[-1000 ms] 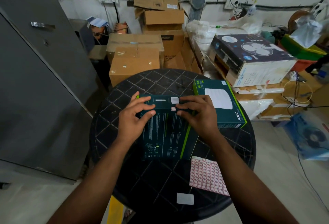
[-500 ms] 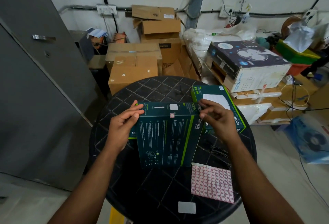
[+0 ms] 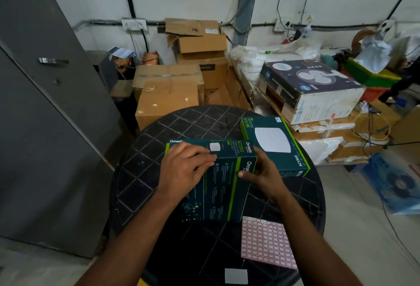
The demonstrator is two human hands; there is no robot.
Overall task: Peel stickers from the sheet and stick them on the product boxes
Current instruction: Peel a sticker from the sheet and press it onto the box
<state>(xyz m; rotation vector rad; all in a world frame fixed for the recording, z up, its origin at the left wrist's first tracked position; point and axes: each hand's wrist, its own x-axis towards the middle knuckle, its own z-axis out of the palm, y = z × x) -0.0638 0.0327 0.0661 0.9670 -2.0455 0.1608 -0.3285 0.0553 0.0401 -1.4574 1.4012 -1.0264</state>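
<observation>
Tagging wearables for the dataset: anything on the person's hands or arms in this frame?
Nothing visible. The left hand and right hand are bare: no gloves, rings, watch or wristband show. Both forearms are uncovered down to the bottom edge of the frame, with no sleeve, cable or marking in view.

Dark teal boxes on a black grid-patterned table

The box (image 3: 218, 185) under the left hand (image 3: 184, 169) is dark teal with lime-green stripes and white lettering. Beyond the right hand (image 3: 263, 174), a second box (image 3: 277, 147) is the same teal with green edges and a white rounded square on top. Nearer than the right hand lies a sticker sheet (image 3: 266, 242), white cells in a pink-red grid. The round table (image 3: 141, 172) is black, scored in diamond lines. A small white card (image 3: 236, 276) lies nearest.
</observation>
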